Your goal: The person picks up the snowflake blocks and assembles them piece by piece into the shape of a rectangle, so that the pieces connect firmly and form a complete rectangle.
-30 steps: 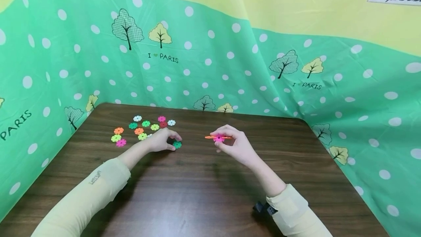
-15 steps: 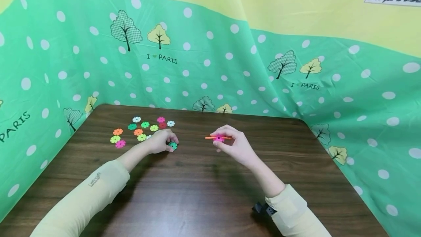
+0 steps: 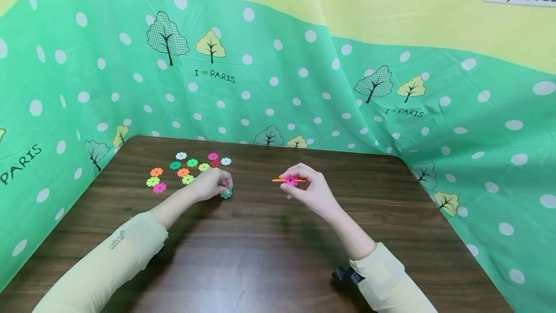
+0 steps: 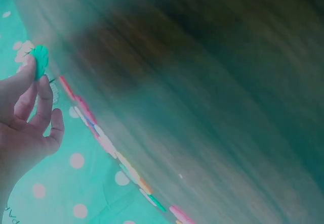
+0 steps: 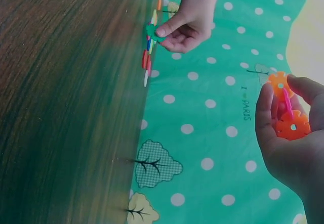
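My left hand (image 3: 211,184) pinches a green flower-shaped plastic disc (image 3: 227,193) between thumb and fingers, just right of the loose discs. In the left wrist view this green disc stands on edge at the fingertips. Over the middle of the table, my right hand (image 3: 312,190) holds a small joined piece: a pink disc (image 3: 291,181) with orange discs slotted to it. The right wrist view shows two orange discs, one lower (image 5: 293,127) and one upper (image 5: 279,84), with the pink disc (image 5: 288,104) edge-on between them. Fingers hide part of the piece.
Several loose flower discs lie flat at the back left of the brown table (image 3: 243,255), among them a white one (image 3: 181,156), an orange one (image 3: 156,172) and a pink one (image 3: 159,188). A black device (image 3: 347,275) sits at the right sleeve. Green curtain surrounds the table's far side.
The left fingers have closed on the green disc, and it has moved slightly left and tipped up from lying flat. The right hand stays nearly still with its joined piece.
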Demonstrator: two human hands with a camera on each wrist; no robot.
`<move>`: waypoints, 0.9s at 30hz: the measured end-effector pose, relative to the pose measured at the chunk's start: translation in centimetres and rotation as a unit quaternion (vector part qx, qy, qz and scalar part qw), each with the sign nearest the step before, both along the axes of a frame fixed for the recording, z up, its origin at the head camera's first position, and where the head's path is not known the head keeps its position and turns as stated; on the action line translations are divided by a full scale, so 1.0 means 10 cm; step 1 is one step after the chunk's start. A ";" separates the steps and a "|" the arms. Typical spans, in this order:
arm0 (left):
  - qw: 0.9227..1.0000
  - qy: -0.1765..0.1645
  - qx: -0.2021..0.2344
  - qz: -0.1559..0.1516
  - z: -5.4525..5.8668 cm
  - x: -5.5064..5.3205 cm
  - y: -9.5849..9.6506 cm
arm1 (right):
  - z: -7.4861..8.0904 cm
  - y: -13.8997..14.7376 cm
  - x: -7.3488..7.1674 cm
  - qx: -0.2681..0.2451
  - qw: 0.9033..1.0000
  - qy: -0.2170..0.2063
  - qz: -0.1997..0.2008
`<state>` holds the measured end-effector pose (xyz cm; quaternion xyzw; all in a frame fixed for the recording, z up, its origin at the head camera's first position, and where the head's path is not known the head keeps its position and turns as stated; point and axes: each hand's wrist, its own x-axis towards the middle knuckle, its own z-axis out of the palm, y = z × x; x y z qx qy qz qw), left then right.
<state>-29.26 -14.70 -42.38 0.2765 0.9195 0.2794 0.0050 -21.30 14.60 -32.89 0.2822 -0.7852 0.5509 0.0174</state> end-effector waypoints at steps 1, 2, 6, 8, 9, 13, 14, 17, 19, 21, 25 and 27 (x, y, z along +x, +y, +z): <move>1.000 -0.002 0.005 0.003 0.02 0.01 0.00 | 0.00 0.00 0.00 0.001 1.000 0.000 -0.004; 1.000 -0.006 0.013 0.005 0.03 0.01 -0.01 | 0.01 0.00 0.01 0.002 1.000 -0.001 -0.007; 0.998 -0.026 0.053 0.025 0.12 0.05 0.01 | 0.01 -0.01 0.02 0.000 1.000 0.004 -0.014; 0.997 -0.027 0.072 0.030 0.18 0.09 0.02 | 0.00 -0.01 0.02 -0.001 1.000 0.009 -0.016; 0.996 -0.025 0.080 0.034 0.21 0.11 0.04 | 0.00 -0.01 0.02 -0.002 1.000 0.011 -0.016; 0.993 -0.002 0.106 0.047 0.33 0.21 0.09 | -0.02 -0.01 0.02 -0.005 1.000 0.014 -0.016; 0.992 0.001 0.112 0.053 0.36 0.24 0.10 | -0.03 -0.01 0.02 -0.006 1.000 0.014 -0.016; 0.988 -0.001 0.134 0.072 0.44 0.32 0.13 | -0.03 -0.02 0.02 -0.008 1.000 0.011 -0.017; 0.986 -0.002 0.145 0.083 0.49 0.37 0.15 | -0.02 -0.02 0.02 -0.006 1.000 0.009 -0.020; 0.984 -0.003 0.155 0.093 0.53 0.42 0.17 | -0.02 -0.03 0.03 -0.002 1.000 0.006 -0.023; 0.978 0.000 0.180 0.103 0.61 0.51 0.21 | -0.02 -0.04 0.03 -0.001 1.000 0.005 -0.023; 0.975 -0.001 0.197 0.103 0.63 0.54 0.22 | -0.02 -0.05 0.03 -0.002 1.000 0.005 -0.022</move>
